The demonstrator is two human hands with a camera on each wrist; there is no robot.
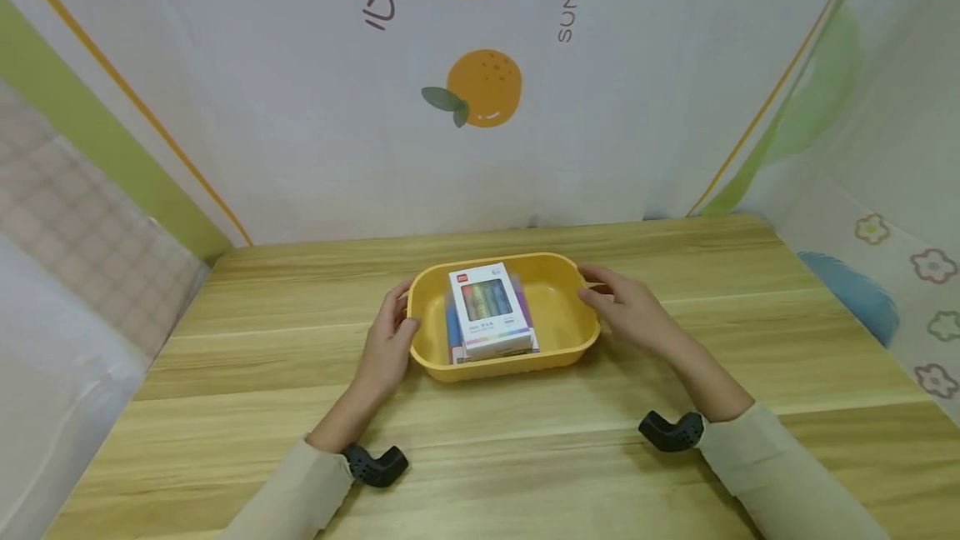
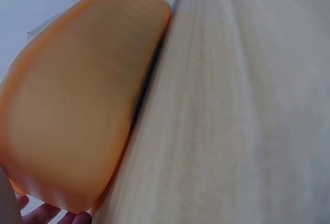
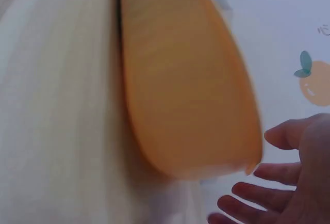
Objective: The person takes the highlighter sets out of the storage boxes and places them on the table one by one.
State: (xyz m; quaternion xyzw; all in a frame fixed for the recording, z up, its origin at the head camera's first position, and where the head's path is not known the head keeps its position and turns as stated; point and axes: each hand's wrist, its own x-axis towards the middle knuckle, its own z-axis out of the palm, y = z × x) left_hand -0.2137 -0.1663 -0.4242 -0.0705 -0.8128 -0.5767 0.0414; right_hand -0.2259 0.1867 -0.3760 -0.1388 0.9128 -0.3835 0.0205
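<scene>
A yellow plastic basket point(image 1: 558, 307) with rounded corners sits on the wooden table, between both hands in the head view. My left hand point(image 1: 386, 344) holds its left end, thumb at the rim and fingers against the outer wall. At the opposite end is my right hand point(image 1: 626, 302); the right wrist view shows its fingers point(image 3: 263, 195) spread, with thumb and index fingertips right by the rim. Inside the basket lies a white box point(image 1: 491, 311) whose window shows coloured sticks. Beneath that box, a blue and purple flat pack point(image 1: 454, 332) is partly hidden.
The wooden table point(image 1: 510, 448) reaches back to a white curtain point(image 1: 315, 132) printed with oranges. Black curved devices point(image 1: 378, 467) are worn at both wrists. A blue rounded shape point(image 1: 855, 294) shows beyond the table's right edge.
</scene>
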